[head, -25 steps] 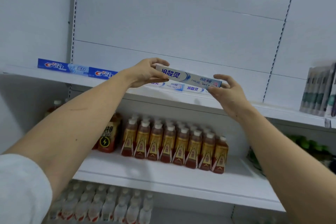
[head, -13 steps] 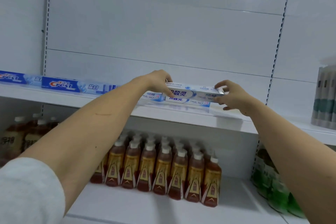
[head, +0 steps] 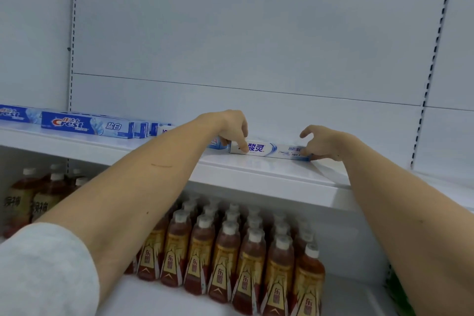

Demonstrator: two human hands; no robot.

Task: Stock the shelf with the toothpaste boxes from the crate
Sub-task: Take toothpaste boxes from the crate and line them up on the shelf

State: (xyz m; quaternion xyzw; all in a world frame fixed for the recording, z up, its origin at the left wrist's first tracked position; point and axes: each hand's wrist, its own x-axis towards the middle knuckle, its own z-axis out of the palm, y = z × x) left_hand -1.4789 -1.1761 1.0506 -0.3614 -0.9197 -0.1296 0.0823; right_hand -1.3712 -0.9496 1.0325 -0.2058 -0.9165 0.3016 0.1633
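Note:
A white toothpaste box [head: 272, 150] with blue print lies lengthwise on the upper shelf [head: 256, 174], near its front edge. My left hand [head: 228, 127] reaches over the box's left end, fingers curled down onto its front face. At the right end of the box, my right hand [head: 324, 142] has its thumb and curled fingers on the box and its index finger lifted. Another white box [head: 218, 143] shows just behind my left hand. The crate is out of view.
Blue Crest toothpaste boxes [head: 86, 126] lie in a row at the left of the same shelf, with box ends [head: 141, 130] beside them. Several brown tea bottles [head: 230, 251] fill the shelf below, more [head: 28, 200] at the left. The white back panel is bare.
Both hands have lowered the white box from mid-air onto the upper shelf, in front of the other white box. The view has moved closer to the shelf.

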